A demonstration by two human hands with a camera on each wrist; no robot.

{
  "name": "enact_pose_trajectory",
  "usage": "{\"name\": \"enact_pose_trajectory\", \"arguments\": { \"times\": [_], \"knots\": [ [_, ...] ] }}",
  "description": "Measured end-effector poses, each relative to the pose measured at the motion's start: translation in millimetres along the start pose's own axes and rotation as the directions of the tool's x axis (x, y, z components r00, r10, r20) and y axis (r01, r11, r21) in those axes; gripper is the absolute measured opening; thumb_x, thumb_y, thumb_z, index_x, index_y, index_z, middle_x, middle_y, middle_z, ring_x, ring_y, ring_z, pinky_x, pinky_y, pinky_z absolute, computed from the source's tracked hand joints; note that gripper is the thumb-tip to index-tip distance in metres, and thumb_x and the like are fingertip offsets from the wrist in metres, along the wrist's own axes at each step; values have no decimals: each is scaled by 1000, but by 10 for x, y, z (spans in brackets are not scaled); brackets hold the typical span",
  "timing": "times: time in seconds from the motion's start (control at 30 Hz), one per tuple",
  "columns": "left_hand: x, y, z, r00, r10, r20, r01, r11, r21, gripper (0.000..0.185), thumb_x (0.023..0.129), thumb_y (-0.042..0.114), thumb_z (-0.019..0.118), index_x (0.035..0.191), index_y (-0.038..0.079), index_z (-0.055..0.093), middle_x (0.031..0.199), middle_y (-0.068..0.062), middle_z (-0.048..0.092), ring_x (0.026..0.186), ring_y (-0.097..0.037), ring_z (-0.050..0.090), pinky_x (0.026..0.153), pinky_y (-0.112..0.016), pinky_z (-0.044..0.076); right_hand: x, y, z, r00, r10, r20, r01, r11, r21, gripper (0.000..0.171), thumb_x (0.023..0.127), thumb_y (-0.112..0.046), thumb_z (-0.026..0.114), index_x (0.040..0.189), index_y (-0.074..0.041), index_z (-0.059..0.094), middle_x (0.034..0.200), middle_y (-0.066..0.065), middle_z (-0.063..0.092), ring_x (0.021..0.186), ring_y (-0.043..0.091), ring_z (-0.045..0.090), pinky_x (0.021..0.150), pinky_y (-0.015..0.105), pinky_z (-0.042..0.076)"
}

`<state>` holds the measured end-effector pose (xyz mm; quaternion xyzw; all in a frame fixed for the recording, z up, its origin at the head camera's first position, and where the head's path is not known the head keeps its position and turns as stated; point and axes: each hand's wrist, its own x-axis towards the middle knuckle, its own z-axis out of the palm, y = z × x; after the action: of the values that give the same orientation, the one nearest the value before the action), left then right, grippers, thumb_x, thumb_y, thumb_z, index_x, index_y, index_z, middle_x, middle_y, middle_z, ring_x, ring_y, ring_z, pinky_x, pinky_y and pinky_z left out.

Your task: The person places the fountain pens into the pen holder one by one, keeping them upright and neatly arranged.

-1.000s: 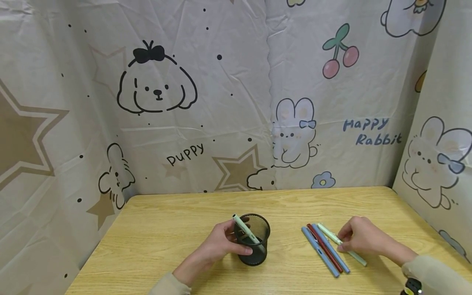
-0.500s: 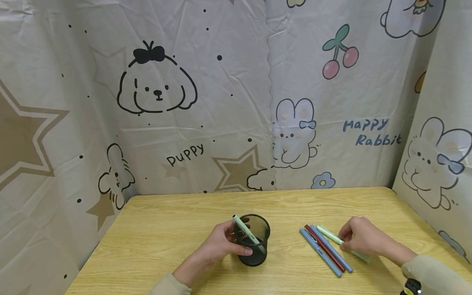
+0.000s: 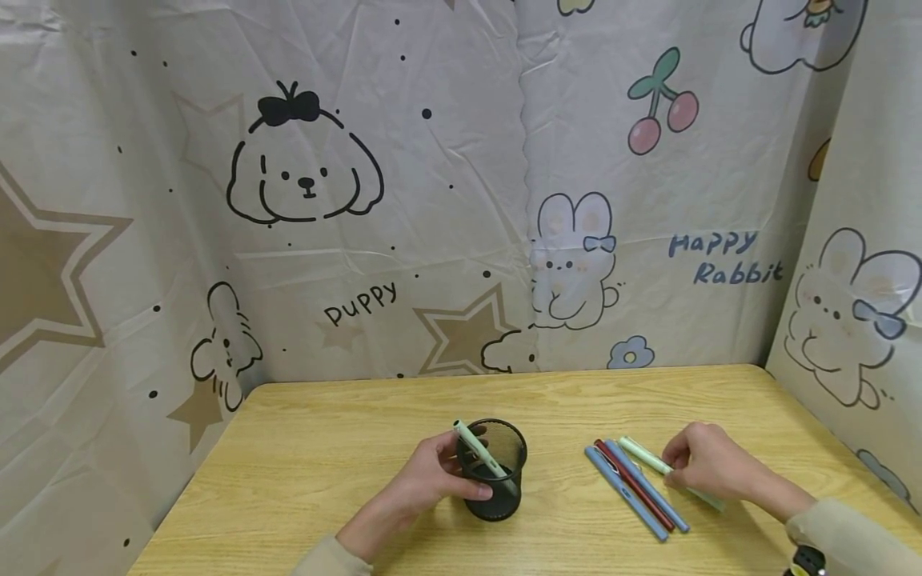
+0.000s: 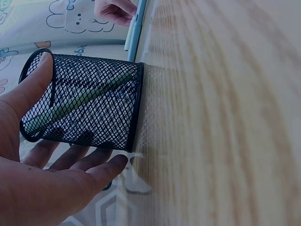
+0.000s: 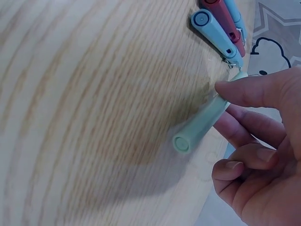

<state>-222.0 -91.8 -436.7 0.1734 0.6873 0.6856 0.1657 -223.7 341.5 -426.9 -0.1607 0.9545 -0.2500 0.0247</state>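
On the wooden desk (image 3: 324,464), the left hand (image 3: 432,472) curls its grip round the black mesh pen cup (image 3: 493,472). Right of the cup, the right hand (image 3: 709,464) pinches a pale green pen (image 3: 644,454); beside it lie two blue pens and a red pen (image 3: 634,484).

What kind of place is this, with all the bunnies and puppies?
Probably a small desk corner for writing or drawing. There is a wooden table, a mesh pen cup with a pen in it, more pens lying beside it, and cartoon curtains hung around the table.
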Motion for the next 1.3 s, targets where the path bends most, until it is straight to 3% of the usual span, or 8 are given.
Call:
{"name": "enact_pose_trajectory", "arguments": {
  "times": [0.57, 1.3],
  "knots": [
    [-10, 8, 3, 1000, -7, 3, 7, 1000, 2, 83, 76, -7, 90, 151, 2, 55, 146, -20, 60, 122, -29, 65, 102, -35, 51, -71, -5, -48, 999, 15, -38, -13, 999, 36, 13, 80, -7, 87, 91, -5, 80, 76, -7, 65, 70, 7, 56, 64, 28, 49],
    [1, -13, -8, 1000, 5, 5, -5, 1000, 2, 80, 77, -6, 90, 149, -1, 56, 144, -20, 61, 121, -30, 66, 105, -38, 51, -88, -101, -45, 997, 31, -73, -24, 995, 99, 13, 83, -10, 86, 94, -6, 80, 73, -7, 64, 65, 9, 50, 58, 25, 40]
  ]
}}
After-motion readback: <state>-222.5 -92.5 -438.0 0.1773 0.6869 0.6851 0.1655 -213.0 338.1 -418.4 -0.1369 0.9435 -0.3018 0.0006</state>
